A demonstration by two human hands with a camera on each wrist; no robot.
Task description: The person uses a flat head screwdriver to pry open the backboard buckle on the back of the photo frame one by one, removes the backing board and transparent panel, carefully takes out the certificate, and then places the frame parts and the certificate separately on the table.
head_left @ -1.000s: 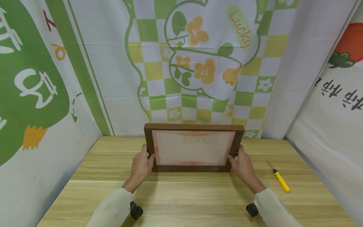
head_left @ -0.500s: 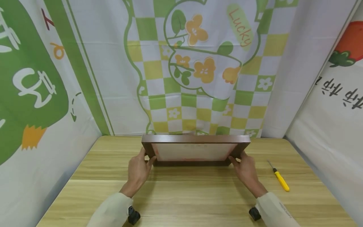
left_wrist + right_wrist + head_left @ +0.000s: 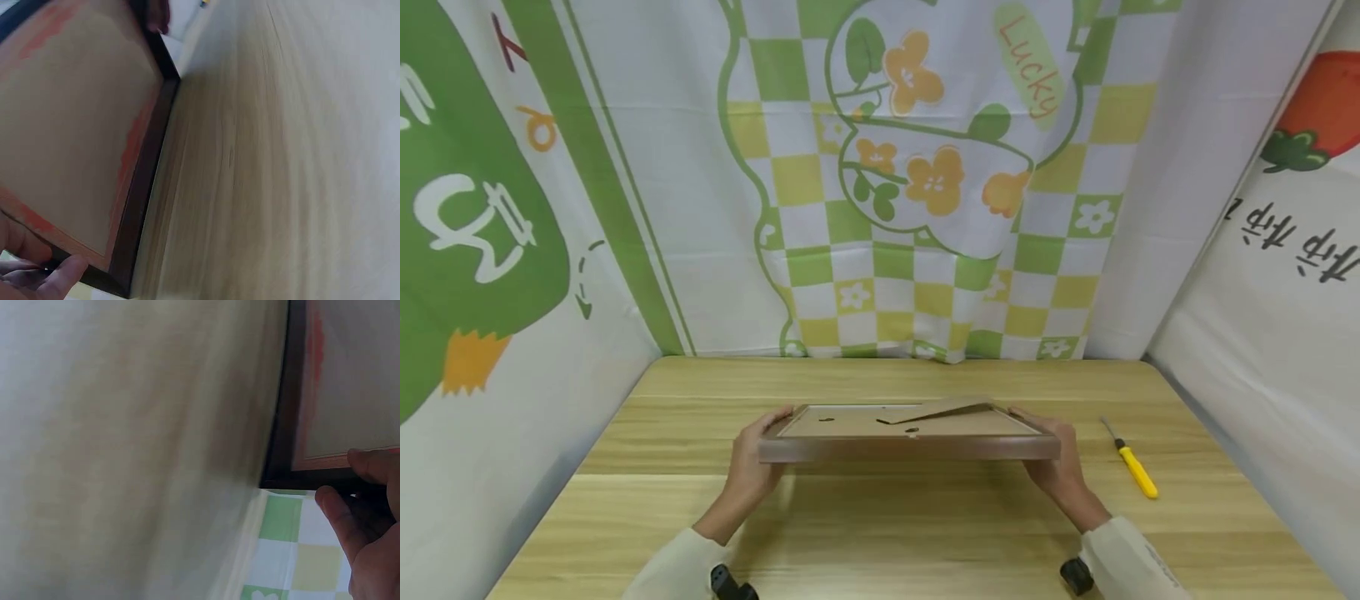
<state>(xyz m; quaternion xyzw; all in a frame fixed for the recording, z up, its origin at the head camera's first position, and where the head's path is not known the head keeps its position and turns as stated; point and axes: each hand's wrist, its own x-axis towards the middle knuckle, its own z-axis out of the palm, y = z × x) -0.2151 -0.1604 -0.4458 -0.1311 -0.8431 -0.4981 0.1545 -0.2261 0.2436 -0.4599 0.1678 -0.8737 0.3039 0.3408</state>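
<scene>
A brown picture frame (image 3: 910, 450) is tilted with its tan backing board (image 3: 850, 425) facing up in the head view. Part of the backing, a flap (image 3: 951, 408), stands raised at an angle. My left hand (image 3: 756, 458) grips the frame's left end and my right hand (image 3: 1054, 462) grips its right end. The wrist views look at the front, a pale sheet (image 3: 75, 119) with red edge patterns. Thumb and fingers of the left hand (image 3: 40, 269) pinch the rim there; the right hand (image 3: 369, 519) pinches the other end.
A screwdriver with a yellow handle (image 3: 1138, 473) lies on the wooden table (image 3: 895, 542), right of the frame. Behind the table hangs a patterned curtain (image 3: 932, 275), with printed cloth at both sides.
The frame has tipped over from near upright, so its backing now faces up in the head view in place of the pale front. Both hands have kept their grip and turned with it.
</scene>
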